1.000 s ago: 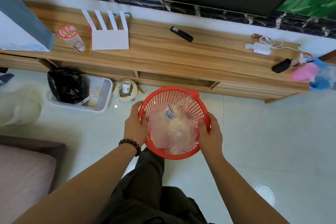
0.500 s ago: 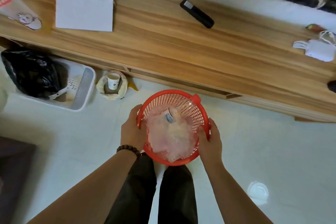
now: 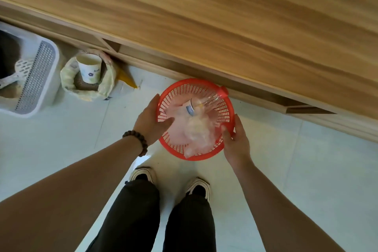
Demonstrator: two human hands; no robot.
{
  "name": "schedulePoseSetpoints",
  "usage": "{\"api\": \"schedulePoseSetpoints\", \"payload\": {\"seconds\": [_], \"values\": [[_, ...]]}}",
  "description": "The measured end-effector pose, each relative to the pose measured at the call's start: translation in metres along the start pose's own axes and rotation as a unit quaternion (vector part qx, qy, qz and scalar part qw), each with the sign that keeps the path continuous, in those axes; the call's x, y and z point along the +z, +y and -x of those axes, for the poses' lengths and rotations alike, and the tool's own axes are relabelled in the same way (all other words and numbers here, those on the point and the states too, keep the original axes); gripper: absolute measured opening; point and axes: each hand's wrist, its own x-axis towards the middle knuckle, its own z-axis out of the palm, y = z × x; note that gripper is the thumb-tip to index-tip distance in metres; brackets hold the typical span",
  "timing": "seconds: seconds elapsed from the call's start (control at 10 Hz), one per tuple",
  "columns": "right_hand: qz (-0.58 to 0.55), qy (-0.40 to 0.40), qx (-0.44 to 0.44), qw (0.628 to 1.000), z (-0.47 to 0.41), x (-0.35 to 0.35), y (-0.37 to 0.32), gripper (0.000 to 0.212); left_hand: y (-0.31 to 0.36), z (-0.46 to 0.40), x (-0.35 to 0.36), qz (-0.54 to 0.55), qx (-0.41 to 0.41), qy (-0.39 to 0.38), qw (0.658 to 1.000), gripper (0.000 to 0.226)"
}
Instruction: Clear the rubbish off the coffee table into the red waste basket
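Note:
The red waste basket (image 3: pixel 208 154) is low over the pale floor, right in front of the wooden cabinet. Inside it lie crumpled clear plastic rubbish (image 3: pixel 192 129) and a clear bottle with a blue and white label (image 3: pixel 192 108). My left hand (image 3: pixel 150 121) grips the basket's left rim, thumb over the edge. My right hand (image 3: pixel 237 140) grips its right rim. The coffee table is out of view.
A long wooden cabinet (image 3: pixel 204 26) fills the top of the view. At left on the floor stand a white litter tray with a scoop (image 3: pixel 38 80) and a paper cup in a rolled-down bag (image 3: pixel 90 69). My two shoes (image 3: pixel 169 180) stand just below the basket.
The basket has gone down toward the floor by the cabinet, both hands still on its rim. My head has tilted down, so the cabinet's top items have left the view.

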Motion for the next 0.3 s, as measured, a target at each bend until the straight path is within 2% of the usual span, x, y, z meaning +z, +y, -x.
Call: {"api": "schedulePoseSetpoints", "payload": {"seconds": [0.1, 0.2, 0.3], "values": [[0.017, -0.023, 0.004, 1.000, -0.014, 0.003, 0.005, 0.047, 0.000, -0.015, 0.007, -0.018, 0.003, -0.018, 1.000, 0.073], [0.038, -0.052, 0.040, 0.997, -0.017, -0.001, 0.000, 0.062, 0.005, -0.019, 0.007, -0.046, -0.019, -0.029, 0.998, 0.080], [0.076, -0.073, 0.066, 0.992, -0.014, -0.011, -0.008, 0.066, 0.015, -0.014, 0.003, -0.082, -0.029, -0.041, 0.995, 0.077]]}}
